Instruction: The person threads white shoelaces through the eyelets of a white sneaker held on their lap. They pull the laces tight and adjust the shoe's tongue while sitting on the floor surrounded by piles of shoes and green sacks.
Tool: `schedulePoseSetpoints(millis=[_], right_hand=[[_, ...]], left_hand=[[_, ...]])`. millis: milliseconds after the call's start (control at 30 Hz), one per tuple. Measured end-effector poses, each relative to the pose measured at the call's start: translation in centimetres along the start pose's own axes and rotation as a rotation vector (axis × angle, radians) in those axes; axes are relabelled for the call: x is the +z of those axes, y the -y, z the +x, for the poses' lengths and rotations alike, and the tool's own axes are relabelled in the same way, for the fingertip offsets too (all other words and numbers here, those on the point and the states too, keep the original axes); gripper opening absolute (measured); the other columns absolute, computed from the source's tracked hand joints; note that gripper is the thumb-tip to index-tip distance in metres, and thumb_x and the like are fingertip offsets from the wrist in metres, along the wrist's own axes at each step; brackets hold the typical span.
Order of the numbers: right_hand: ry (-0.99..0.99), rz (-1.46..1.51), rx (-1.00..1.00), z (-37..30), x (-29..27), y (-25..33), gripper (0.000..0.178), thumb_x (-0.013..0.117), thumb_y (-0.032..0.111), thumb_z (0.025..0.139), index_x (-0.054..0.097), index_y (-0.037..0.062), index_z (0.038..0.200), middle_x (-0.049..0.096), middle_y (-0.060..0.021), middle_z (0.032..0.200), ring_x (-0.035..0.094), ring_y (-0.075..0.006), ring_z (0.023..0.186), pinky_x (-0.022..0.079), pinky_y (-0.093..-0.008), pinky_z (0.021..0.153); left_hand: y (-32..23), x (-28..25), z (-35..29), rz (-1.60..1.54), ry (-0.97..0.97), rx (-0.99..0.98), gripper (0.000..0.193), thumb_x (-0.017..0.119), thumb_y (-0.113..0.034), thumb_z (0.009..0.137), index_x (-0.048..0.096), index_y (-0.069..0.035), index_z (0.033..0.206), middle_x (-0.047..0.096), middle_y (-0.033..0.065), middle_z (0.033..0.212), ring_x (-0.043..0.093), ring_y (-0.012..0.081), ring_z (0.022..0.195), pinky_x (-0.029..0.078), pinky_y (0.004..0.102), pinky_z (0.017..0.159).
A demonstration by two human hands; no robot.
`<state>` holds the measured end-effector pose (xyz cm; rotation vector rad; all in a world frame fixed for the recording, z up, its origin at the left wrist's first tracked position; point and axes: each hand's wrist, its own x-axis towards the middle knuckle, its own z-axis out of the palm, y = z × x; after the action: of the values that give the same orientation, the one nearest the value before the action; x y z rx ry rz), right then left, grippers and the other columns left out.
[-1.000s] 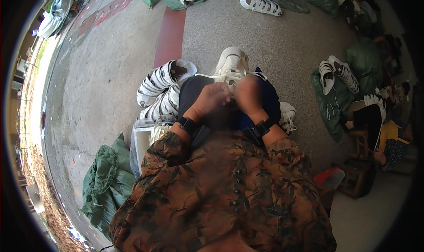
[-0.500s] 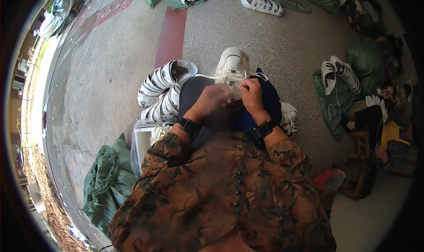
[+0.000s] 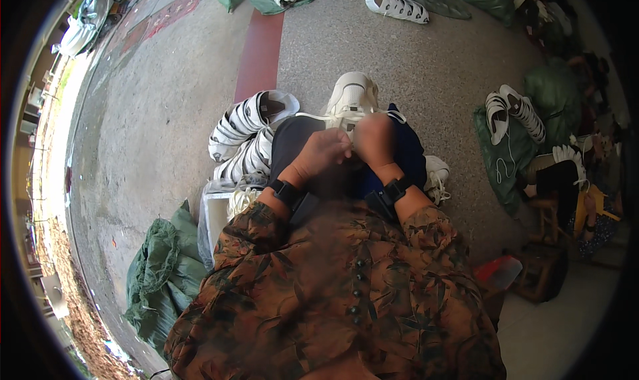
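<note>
A cream sneaker [image 3: 353, 92] rests on my lap between my knees, its toe pointing away from me. Its pale shoelaces [image 3: 311, 116] spread out to both sides across my dark trousers. At the near end of the shoe, by the tongue and opening, my left hand [image 3: 324, 148] is closed with its fingertips pinched together; whatever they hold is too small to make out. Close beside it, over the right part of the shoe's opening, my right hand [image 3: 375, 140] is smeared by motion, so its fingers cannot be read.
Nested white-and-black shoes [image 3: 243, 127] lie left of my knee, above a white box [image 3: 216, 213] holding pale laces. Another cream shoe [image 3: 436, 177] sits by my right knee. Green sacks [image 3: 163, 267] lie around; at right, a person's hand [image 3: 590, 213] shows near more shoes [image 3: 522, 114].
My right hand has shifted slightly toward my left hand and blurred, where its pinched fingers showed before. My left hand stays nearly in place. The person at right has moved a hand.
</note>
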<state>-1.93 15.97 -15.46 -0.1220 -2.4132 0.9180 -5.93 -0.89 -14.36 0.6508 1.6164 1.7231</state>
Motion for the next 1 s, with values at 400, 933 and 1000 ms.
schedulePoseSetpoints(millis=[400,933,1000], right_hand=[[-0.004,-0.052,-0.135,-0.4,0.2,0.1,0.005,0.062,0.006,0.068,0.058,0.0040,0.066,0.052,-0.0148,0.079,0.051,-0.0314,0.083,0.043,-0.0400,0.074],[-0.013,-0.058,0.120,-1.3,1.1,-0.6,0.005,0.066,0.007,0.066,0.064,0.0073,0.070,0.056,-0.0159,0.106,0.048,-0.0338,0.105,0.040,-0.0439,0.083],[0.003,0.027,0.209,-1.2,1.3,-0.4,0.005,0.067,0.007,0.066,0.065,0.0076,0.071,0.056,-0.0169,0.110,0.047,-0.0339,0.109,0.039,-0.0446,0.087]], left_hand=[[-0.3,-0.1,-0.5,0.239,-0.030,0.038,0.009,0.058,-0.009,0.087,0.062,-0.003,0.082,0.061,-0.0007,0.075,0.053,0.0061,0.067,0.045,0.0225,0.062],[-1.0,0.8,2.4,1.375,-0.298,0.350,0.011,0.060,-0.020,0.078,0.057,-0.011,0.082,0.058,0.0076,0.070,0.062,0.0283,0.063,0.050,0.0380,0.053],[-0.8,0.7,2.7,1.407,-0.283,0.351,0.012,0.061,-0.021,0.076,0.056,-0.010,0.078,0.059,0.0084,0.070,0.062,0.0280,0.063,0.050,0.0386,0.054]])
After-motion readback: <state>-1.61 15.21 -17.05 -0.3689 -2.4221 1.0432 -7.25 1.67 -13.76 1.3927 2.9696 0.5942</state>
